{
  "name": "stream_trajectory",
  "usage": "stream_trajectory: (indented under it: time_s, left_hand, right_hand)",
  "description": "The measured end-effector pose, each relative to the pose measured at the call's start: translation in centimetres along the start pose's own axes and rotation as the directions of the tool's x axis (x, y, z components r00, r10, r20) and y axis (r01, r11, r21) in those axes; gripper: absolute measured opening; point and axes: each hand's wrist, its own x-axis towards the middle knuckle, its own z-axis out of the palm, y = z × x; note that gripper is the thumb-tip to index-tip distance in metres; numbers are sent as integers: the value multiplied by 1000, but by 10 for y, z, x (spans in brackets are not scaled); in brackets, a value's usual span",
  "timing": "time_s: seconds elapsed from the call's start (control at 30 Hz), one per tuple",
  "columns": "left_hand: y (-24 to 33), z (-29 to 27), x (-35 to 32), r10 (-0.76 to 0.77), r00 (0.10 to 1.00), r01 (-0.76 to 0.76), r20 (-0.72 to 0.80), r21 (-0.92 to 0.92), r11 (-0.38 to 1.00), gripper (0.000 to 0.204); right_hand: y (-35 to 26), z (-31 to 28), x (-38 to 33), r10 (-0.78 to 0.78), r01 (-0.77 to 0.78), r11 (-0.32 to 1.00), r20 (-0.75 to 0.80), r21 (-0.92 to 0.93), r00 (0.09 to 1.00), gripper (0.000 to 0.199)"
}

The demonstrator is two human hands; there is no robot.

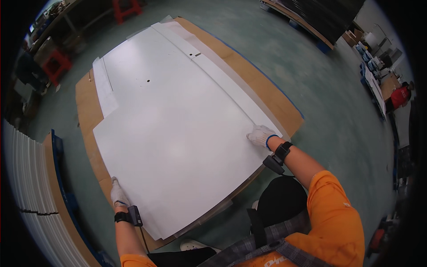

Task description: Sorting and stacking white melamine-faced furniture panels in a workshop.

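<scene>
A large flat white panel [178, 129] with a couple of small dark holes lies before me. Along its right side runs a narrow raised strip [222, 84]. My left hand [118, 194], in a white knit glove, grips the panel's near left edge; its fingers are partly hidden. My right hand [261, 135], gloved too, is closed at the near end of the strip, by the panel's right edge. Beneath the panel are clear plastic film [262, 104] and brown cardboard [291, 119]. A second white piece [105, 91] shows at the far left.
A tall stack of white panels [31, 178] stands to my left, on a blue pallet [58, 149]. Red stools [57, 66] and a workbench lie far left. A dark wrapped load [327, 18] sits far right. A person in red [400, 95] is near the right rim.
</scene>
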Motion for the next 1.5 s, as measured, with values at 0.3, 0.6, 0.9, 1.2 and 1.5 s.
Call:
stream_trajectory:
  time_s: [0.3,0.6,0.9,1.2,1.5]
  left_hand:
    - [0,-6,0,-17,1000,18,-23,44,999,77]
    - [7,0,3,-4,1000,6,-21,100,995,70]
    - [20,10,-22,1,996,14,-85,171,985,74]
    - [5,-8,7,20,997,-5,-73,197,980,79]
    - [10,1,18,37,997,-20,-69,228,973,81]
  right_hand:
    - [8,-60,-30,233,-225,916,15,332,972,44]
    - [42,-25,0,132,-131,991,-169,16,977,67]
    - [58,-22,-7,91,-91,996,-151,13,984,72]
    - [52,-40,-12,89,-87,996,-66,26,994,72]
    - [104,-26,-8,-137,134,886,-26,443,990,64]
